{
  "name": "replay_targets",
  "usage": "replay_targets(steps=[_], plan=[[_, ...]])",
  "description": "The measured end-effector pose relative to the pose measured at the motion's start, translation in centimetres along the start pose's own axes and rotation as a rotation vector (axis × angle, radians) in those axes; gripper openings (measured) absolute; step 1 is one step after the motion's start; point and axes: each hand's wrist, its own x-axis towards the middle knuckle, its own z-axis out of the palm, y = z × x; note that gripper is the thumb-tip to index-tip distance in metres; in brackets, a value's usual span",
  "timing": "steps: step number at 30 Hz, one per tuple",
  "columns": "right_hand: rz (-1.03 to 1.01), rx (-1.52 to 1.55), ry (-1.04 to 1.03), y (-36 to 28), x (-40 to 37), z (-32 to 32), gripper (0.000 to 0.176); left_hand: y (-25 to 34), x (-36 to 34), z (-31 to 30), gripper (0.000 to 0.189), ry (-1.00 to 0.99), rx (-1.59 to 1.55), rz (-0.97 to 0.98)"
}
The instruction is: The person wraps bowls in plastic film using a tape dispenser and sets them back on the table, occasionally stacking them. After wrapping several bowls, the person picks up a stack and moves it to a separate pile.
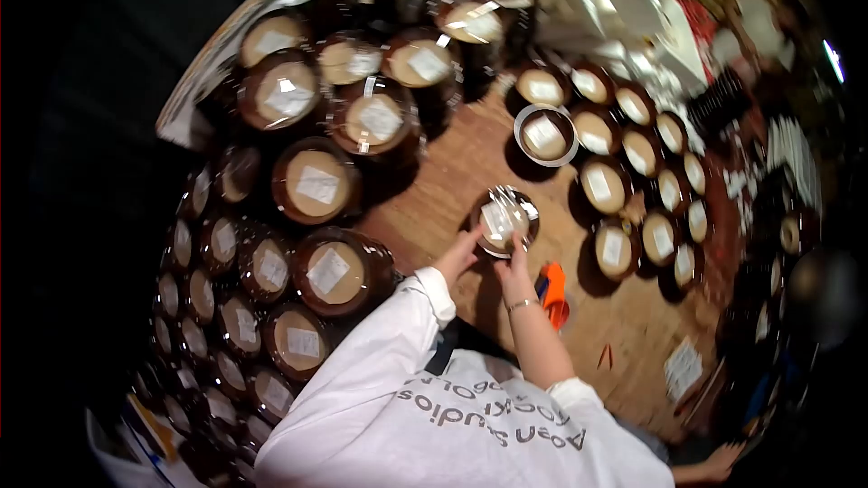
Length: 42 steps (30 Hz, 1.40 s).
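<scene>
Head view, left to right: the left cluster (303, 208) of dark pots stands close-set, so I judge a knock from the left sleeve (362, 348) could topple one; next, on my worktop (434, 181) side, the left hand (458, 251) has its fingers at the near-left edge of the wrapped pot (502, 219), and the right hand (514, 267) meets its near-right edge; blur hides whether either grip is clamped or merely resting; slick film could let that pot slip or twist if I pressed unevenly; the orange tool (554, 291), just beside the right forearm, could be nudged; the right cluster (613, 251) is tight too, and a careless reach might tip one.

As for writing: the left cluster's labels (316, 184) are too blurred to read; the shirt (434, 465) carries upside-down print, where I make out "Studios" and part of another line, "TOCK"; the right cluster's labels and the sheet (684, 369) defeat me; farthest right, another person's hand (721, 463) shows.
</scene>
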Motion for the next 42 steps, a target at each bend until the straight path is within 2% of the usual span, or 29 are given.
replay_targets(steps=[3,5,7,9,10,11,13,14,15,17,18,21,23,25,26,27,29,31,32,33,34,35,37,39,42], plan=[[-0.061,-0.159,-0.037,0.2,0.2,-1.0,0.048,-0.7,-0.2,1.3,0.045,0.075,-0.095,0.054],[-0.082,-0.323,0.007,0.1,0.3,-1.7,0.052,-0.7,-1.2,2.2,0.048,0.175,-0.131,0.076],[-0.096,-0.329,-0.137,-0.5,-4.6,1.9,0.054,-0.2,-3.3,2.7,0.057,0.082,-0.020,0.249],[-0.011,-0.304,-0.310,-1.6,-4.8,2.1,0.056,2.9,-8.1,5.2,0.069,0.234,0.131,0.212],[-0.085,-0.337,-0.360,-2.0,-4.6,2.3,0.055,3.8,-8.5,4.6,0.072,0.059,0.207,0.302],[-0.162,-0.363,-0.416,-1.9,-4.4,3.0,0.055,6.5,-11.7,5.7,0.082,0.014,0.356,0.390],[-0.249,-0.445,-0.537,-1.9,-7.4,6.7,0.053,7.5,-10.3,3.5,0.078,0.306,1.036,0.673],[-0.281,-0.484,-0.598,-1.8,-8.5,8.3,0.054,9.1,-13.1,3.9,0.074,0.354,1.155,0.676],[-0.314,-0.518,-0.654,-1.5,-9.6,9.7,0.054,10.9,-16.6,4.8,0.074,0.386,1.144,0.688],[-0.270,-0.550,-0.719,-0.7,-12.3,12.3,0.057,13.2,-23.5,6.6,0.073,-0.042,0.451,0.581],[-0.260,-0.560,-0.759,0.1,-14.0,13.6,0.058,13.0,-25.4,6.8,0.068,-0.065,0.319,0.625],[-0.239,-0.610,-0.856,2.6,-17.1,16.1,0.059,12.7,-27.9,4.3,0.061,-0.111,0.226,0.727],[-0.347,-0.720,-0.870,5.0,-18.8,17.7,0.058,13.4,-32.0,3.9,0.045,0.031,0.083,0.784],[-0.371,-0.826,-0.897,7.6,-18.6,18.9,0.048,13.7,-33.2,1.1,0.036,0.112,-0.007,0.777],[-0.331,-0.836,-0.925,9.0,-18.9,19.7,0.046,13.7,-33.4,-0.2,0.029,0.187,0.018,0.948],[-0.288,-0.842,-0.954,10.6,-19.3,20.6,0.044,14.2,-34.5,-1.2,0.031,0.193,-0.005,0.962],[-0.179,-0.918,-0.912,13.8,-20.3,22.2,0.039,14.9,-36.5,-3.3,0.034,0.342,-0.050,1.217],[-0.156,-1.063,-0.979,17.4,-22.1,24.0,0.035,15.6,-39.2,-6.2,0.044,0.444,-0.177,1.130],[-0.062,-1.152,-0.996,18.9,-23.9,25.2,0.030,15.6,-40.0,-8.5,0.045,0.555,-0.165,1.146],[-0.051,-1.273,-1.021,20.8,-24.8,25.8,0.034,15.7,-41.5,-10.2,0.046,0.668,-0.155,1.157],[0.008,-1.276,-1.119,22.8,-25.4,26.2,0.036,15.9,-43.1,-11.6,0.036,0.680,-0.184,1.259],[0.069,-1.276,-1.216,24.8,-25.6,26.4,0.038,16.1,-47.1,-10.3,0.037,0.750,-0.270,1.199],[0.116,-1.344,-1.478,27.5,-25.7,26.5,0.046,15.9,-49.2,-14.7,0.039,0.598,-0.421,1.183],[0.192,-1.336,-1.608,28.4,-28.0,26.8,0.051,15.8,-51.5,-19.9,0.042,0.571,-0.509,1.131],[0.210,-1.360,-1.584,28.2,-26.7,26.5,0.048,16.9,-56.7,-26.4,0.043,0.787,-0.508,1.068]])
